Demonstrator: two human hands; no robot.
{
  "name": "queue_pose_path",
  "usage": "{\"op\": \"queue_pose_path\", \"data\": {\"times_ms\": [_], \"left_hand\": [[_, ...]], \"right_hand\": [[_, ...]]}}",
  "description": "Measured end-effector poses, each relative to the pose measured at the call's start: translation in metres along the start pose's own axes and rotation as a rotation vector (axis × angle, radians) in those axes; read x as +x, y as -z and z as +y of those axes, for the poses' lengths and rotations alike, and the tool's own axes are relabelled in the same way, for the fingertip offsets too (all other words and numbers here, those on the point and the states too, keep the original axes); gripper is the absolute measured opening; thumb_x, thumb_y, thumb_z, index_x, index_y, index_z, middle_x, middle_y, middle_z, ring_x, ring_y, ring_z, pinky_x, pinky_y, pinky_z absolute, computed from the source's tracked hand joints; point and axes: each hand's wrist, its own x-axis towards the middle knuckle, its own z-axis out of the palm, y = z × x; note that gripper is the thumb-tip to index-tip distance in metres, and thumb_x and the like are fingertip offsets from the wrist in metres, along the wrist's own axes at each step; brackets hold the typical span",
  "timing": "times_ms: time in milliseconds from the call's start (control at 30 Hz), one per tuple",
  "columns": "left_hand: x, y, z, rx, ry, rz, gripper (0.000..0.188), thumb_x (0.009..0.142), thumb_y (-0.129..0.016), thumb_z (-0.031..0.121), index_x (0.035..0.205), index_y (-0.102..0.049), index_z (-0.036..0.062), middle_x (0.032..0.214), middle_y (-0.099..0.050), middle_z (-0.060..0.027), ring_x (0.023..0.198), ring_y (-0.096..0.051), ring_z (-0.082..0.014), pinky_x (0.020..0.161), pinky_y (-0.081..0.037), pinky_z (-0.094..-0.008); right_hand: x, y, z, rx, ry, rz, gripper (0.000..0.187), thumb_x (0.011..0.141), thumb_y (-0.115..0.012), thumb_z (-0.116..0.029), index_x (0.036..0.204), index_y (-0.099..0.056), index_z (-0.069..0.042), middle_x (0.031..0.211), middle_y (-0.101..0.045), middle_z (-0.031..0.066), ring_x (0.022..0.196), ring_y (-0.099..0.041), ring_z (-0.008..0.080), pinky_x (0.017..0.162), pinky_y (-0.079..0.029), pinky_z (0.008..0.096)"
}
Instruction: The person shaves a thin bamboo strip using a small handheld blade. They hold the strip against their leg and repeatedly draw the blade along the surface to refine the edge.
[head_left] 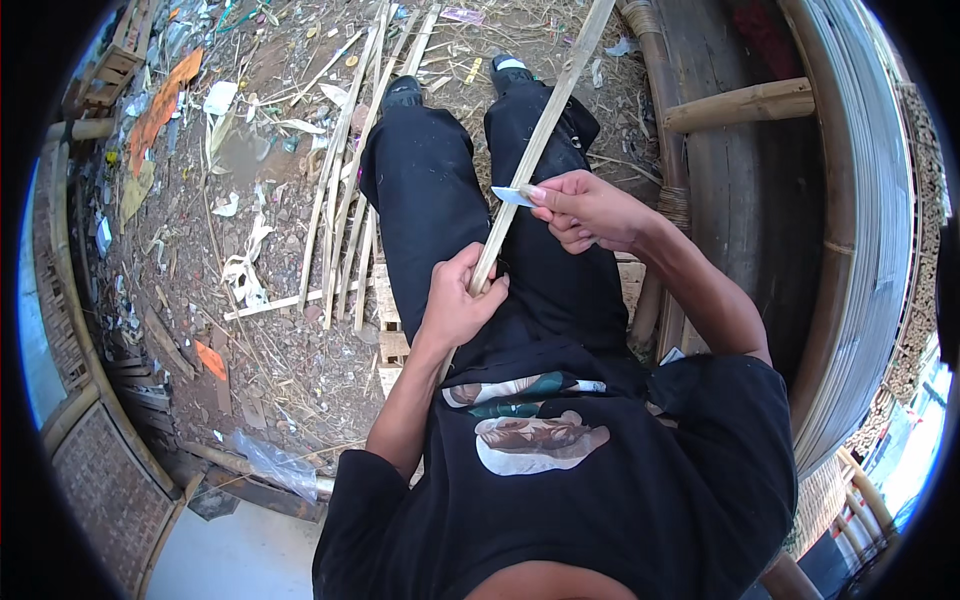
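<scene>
A long, pale bamboo strip (545, 128) slants across my lap, from beside my waist up past the top edge of the view. My left hand (461, 300) is closed around its lower part, thumb and fingers wrapped on it. Farther up, my right hand (592, 212) grips a small knife, its handle hidden inside the fingers. The short, shiny knife blade (512, 196) lies across the strip and appears to touch it, between my knees.
Several split bamboo strips (345, 190) lie on the littered ground left of my legs. A bamboo frame (740, 105) stands close on my right, with bundled thin sticks (868, 300) beyond. Clear plastic (275, 465) lies at the lower left, near a woven panel (105, 480).
</scene>
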Motion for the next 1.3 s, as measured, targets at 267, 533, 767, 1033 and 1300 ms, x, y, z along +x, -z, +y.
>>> {"op": "queue_pose_path", "data": {"times_ms": [267,533,767,1033,1300], "left_hand": [[0.001,-0.002,0.007,-0.035,0.022,0.014,0.017,0.078,-0.065,0.004,0.075,-0.048,0.0034,0.059,-0.043,0.0043,0.054,-0.036,-0.0016,0.047,-0.029,-0.0216],[0.002,-0.001,0.010,-0.102,0.027,0.009,0.015,0.078,-0.064,0.002,0.076,-0.049,0.0035,0.063,-0.044,0.0051,0.056,-0.036,-0.0009,0.048,-0.028,-0.0205],[0.002,0.001,0.012,-0.133,0.046,0.009,0.014,0.079,-0.063,0.000,0.078,-0.049,0.0035,0.063,-0.044,0.0058,0.056,-0.036,-0.0001,0.048,-0.028,-0.0198],[0.003,0.004,0.017,-0.348,0.124,-0.076,0.018,0.081,-0.060,-0.004,0.079,-0.046,0.0064,0.059,-0.041,0.0079,0.046,-0.035,0.0016,0.041,-0.023,-0.0170],[-0.003,0.010,0.017,-0.369,0.151,-0.078,0.018,0.084,-0.059,-0.002,0.079,-0.044,0.0074,0.056,-0.041,0.0076,0.040,-0.033,0.0010,0.037,-0.021,-0.0177]], "right_hand": [[0.010,0.020,-0.018,0.028,0.100,0.087,0.032,0.100,-0.047,-0.029,0.079,-0.048,-0.005,0.056,-0.031,-0.0092,0.046,-0.025,0.0018,0.042,-0.021,0.0200],[0.011,0.035,-0.026,0.056,0.218,0.109,0.032,0.101,-0.044,-0.029,0.080,-0.048,-0.005,0.054,-0.031,-0.0082,0.044,-0.024,0.0013,0.039,-0.021,0.0188],[0.015,0.036,-0.034,-0.061,0.237,0.135,0.034,0.101,-0.044,-0.029,0.077,-0.048,-0.005,0.054,-0.031,-0.0088,0.044,-0.026,0.0011,0.039,-0.023,0.0187],[0.011,0.049,-0.058,-0.196,0.323,0.180,0.030,0.101,-0.045,-0.027,0.080,-0.046,-0.005,0.055,-0.030,-0.0076,0.045,-0.026,0.0032,0.041,-0.024,0.0187],[-0.043,0.079,-0.096,-0.236,0.621,0.458,0.028,0.101,-0.042,-0.029,0.085,-0.046,-0.007,0.057,-0.030,-0.0076,0.046,-0.026,0.0022,0.042,-0.026,0.0180]]}}
